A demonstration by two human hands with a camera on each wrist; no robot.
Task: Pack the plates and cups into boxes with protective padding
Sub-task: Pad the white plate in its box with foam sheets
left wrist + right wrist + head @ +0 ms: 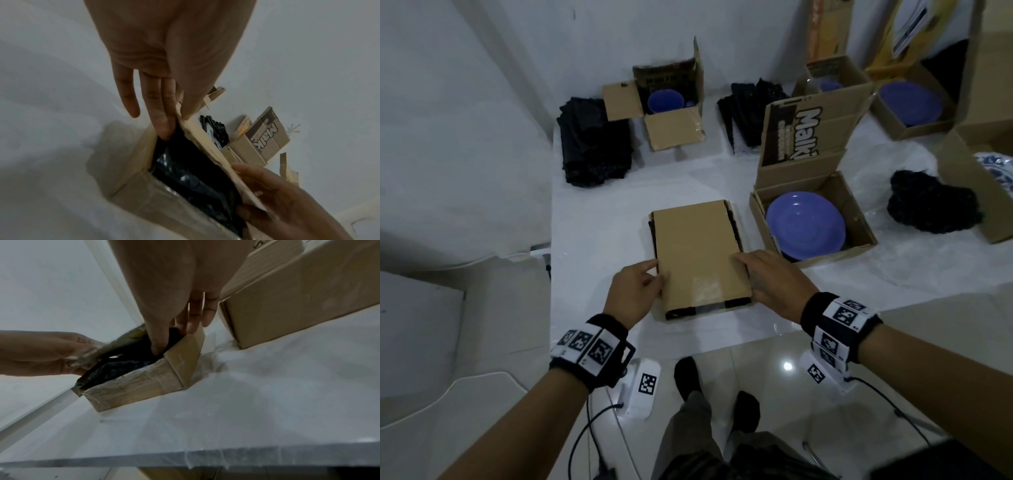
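- Your left hand pinched the cardboard flap at its 9 o'clock edge.
- Your right hand, fingers pressed together, tucked black padding under the flap at 3 o'clock.
- The small box sat on the white table, with a purple plate boxed at 2 o'clock.

Dim, bluish and grainy throughout; bright glare spot on glossy pale floor tiles; wrist views soft, bowed at edges.

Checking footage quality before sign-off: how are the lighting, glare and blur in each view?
Head view: dim and bluish, wide-angle bending at the edges, a lamp glare on the floor tile. Left wrist view: left hand large and soft, box edges smeared. Right wrist view: right hand fills the top, padding nearly featureless black.
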